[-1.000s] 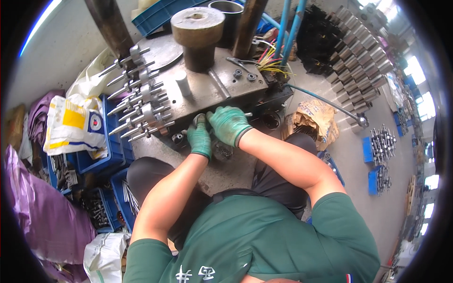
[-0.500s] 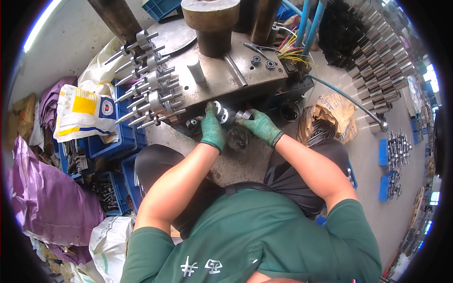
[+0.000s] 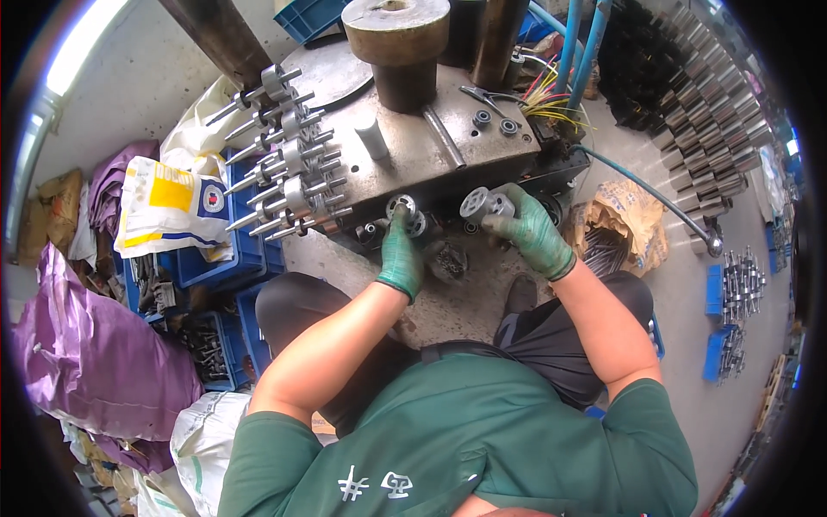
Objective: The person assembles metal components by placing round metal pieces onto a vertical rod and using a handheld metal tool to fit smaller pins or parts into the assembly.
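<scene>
My left hand (image 3: 401,258), in a green glove, is closed on a round metal disc with holes (image 3: 401,206) just below the front edge of the steel machine bed (image 3: 413,172). A second ring-like piece lies close against its fingers, partly hidden. To the right, my gloved right hand (image 3: 536,234) grips a silver flanged cylinder (image 3: 484,205), its holed round face turned to the left. The two held pieces are apart. On the bed stand a plain grey cylinder (image 3: 371,138), a metal rod (image 3: 444,138) and two small bearings (image 3: 508,127).
Several rotors on shafts (image 3: 293,155) line the bed's left side. A thick steel column (image 3: 396,43) rises behind. Blue crates (image 3: 207,267) and a purple sack (image 3: 95,345) stand at left. A torn paper bag of metal parts (image 3: 620,233) sits at right, near stacked steel cylinders (image 3: 702,112).
My right hand has moved right, away from my left hand, with the silver cylinder, whose holed flange now shows. The left hand stays at the round disc. The whole view has shifted slightly.
</scene>
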Demonstrator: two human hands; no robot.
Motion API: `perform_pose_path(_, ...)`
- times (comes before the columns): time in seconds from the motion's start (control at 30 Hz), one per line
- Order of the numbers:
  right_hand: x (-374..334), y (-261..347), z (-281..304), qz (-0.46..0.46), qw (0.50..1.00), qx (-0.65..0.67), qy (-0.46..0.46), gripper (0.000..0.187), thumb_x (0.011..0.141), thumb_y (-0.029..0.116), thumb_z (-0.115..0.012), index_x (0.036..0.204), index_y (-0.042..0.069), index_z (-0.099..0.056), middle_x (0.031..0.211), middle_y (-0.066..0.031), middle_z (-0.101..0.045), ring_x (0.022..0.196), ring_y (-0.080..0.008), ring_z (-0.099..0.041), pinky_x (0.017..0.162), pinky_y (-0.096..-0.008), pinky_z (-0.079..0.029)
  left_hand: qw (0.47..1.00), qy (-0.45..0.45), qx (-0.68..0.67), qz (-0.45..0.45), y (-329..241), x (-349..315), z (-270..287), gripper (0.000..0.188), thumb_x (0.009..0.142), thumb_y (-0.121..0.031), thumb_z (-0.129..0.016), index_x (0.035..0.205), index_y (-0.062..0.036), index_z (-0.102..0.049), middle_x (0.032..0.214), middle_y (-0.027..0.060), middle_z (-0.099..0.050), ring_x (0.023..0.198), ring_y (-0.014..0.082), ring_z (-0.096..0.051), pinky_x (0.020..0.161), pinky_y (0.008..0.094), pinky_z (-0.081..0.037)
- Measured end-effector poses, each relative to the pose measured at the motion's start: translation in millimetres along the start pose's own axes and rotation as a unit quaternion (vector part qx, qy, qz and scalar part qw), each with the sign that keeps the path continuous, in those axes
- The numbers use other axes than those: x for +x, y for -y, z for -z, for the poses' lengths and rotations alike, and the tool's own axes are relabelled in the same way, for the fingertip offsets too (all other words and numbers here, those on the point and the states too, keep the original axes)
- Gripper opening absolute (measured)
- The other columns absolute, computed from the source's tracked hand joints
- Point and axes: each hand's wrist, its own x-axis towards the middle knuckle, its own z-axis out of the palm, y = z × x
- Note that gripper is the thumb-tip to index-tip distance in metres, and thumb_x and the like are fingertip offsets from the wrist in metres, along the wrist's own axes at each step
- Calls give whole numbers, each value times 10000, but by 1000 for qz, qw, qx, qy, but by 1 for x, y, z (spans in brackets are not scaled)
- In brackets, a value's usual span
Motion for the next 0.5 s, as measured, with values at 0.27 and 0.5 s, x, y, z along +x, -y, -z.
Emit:
perform_pose_path(0.27, -4, -6, -6, 16, 982, -181, 43, 601, 798, 232, -864, 1284, 3, -593, 1076, -46, -655, 964, -124, -601, 869, -308, -527, 997, -57, -3, -44, -6, -8, -2, 655, 974, -693, -600, 1411, -205, -580, 1355, 64, -652, 1242, 291, -608, 1052, 558, -493)
perform_pose_path(0.5, -3, 1, -9, -4, 976, -216, 32, 593, 789, 262, -876, 1252, 3, -611, 1057, -50, -666, 955, -127, -613, 864, -314, -533, 997, -70, 13, -39, 3, -20, 16, 770, 994, -740, -503, 1529, -187, -482, 1457, 115, -583, 1265, 344, -590, 1040, 565, -498)
